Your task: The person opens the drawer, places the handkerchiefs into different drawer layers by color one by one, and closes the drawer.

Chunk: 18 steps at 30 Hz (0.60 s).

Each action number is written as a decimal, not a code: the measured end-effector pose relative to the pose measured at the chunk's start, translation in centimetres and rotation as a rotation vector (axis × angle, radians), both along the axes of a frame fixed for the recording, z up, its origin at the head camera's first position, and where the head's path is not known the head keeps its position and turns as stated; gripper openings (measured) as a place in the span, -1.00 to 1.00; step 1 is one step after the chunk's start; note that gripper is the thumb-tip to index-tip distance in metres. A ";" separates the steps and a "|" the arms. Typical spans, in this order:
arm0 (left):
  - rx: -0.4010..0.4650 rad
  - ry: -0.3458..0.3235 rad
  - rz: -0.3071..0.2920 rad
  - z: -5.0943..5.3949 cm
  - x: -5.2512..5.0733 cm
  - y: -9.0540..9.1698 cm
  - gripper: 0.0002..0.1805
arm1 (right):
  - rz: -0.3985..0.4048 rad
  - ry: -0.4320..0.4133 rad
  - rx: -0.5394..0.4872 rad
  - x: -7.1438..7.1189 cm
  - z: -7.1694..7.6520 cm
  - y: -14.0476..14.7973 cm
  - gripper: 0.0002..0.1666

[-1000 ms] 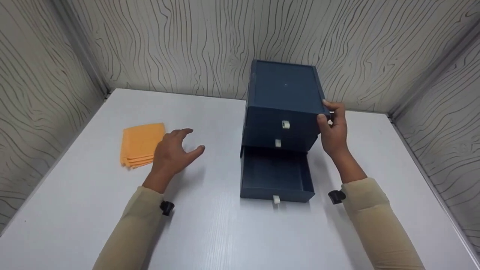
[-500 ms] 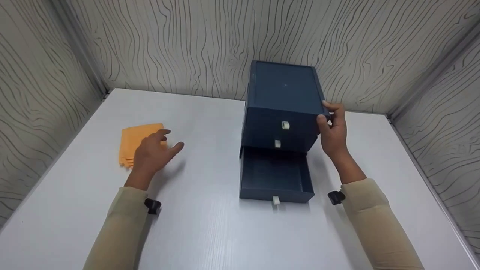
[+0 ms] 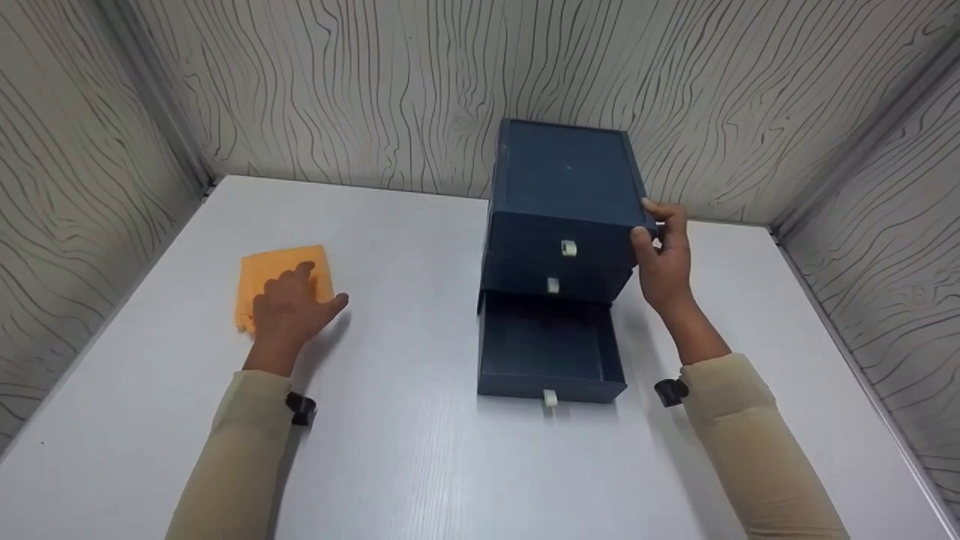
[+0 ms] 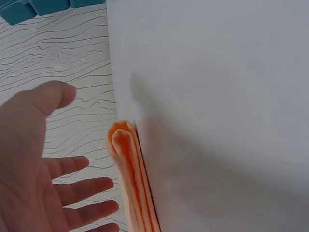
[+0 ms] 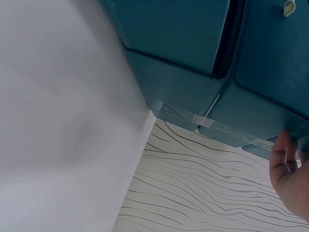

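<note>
A folded orange cloth (image 3: 264, 264) lies on the left of the white table. Over it is my left hand (image 3: 289, 309), covering part of the cloth, with thumb and fingers spread. The left wrist view shows the stacked folds of the cloth (image 4: 131, 176) beyond the fingertips, and nothing is in the hand. On the right stands a dark blue drawer unit (image 3: 570, 176) with small pale pull tabs. My right hand (image 3: 667, 262) grips its upper right front corner, thumb at the front edge. The bottom drawer (image 3: 551, 387) is pulled out and its inside looks bare.
The white table (image 3: 390, 450) runs up to panels with a wood-line pattern at the back (image 3: 360, 97) and both sides. Clear tape (image 5: 203, 120) runs along the side of the drawer unit.
My left hand has moved left, from beside the orange cloth to over it. The right hand keeps its place on the drawer unit, and the bottom drawer stays out.
</note>
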<state>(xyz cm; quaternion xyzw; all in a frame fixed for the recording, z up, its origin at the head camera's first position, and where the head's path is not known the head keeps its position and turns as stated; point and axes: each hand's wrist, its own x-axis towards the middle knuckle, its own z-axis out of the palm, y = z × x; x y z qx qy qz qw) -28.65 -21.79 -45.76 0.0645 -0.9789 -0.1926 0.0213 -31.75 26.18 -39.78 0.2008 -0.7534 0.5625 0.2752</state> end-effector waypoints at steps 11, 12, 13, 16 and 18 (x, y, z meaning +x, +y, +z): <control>0.040 -0.035 0.002 -0.9 -0.2 -0.4 -0.24 | 0.008 -0.005 0.008 0.1 0.3 0.0 -0.45; 0.043 -0.028 0.001 -0.9 -0.2 -0.3 -0.27 | 0.009 -0.008 0.010 0.1 0.3 0.0 -0.45; 0.048 -0.021 -0.003 -1.0 -0.2 -0.3 -0.29 | 0.011 -0.011 0.012 0.2 0.3 0.0 -0.46; 0.089 -0.010 -0.006 -1.0 0.0 -0.2 -0.34 | 0.010 -0.014 0.020 0.2 0.3 0.0 -0.46; 0.120 -0.017 0.005 -1.1 0.2 0.0 -0.34 | 0.004 -0.010 0.027 0.1 0.2 0.0 -0.45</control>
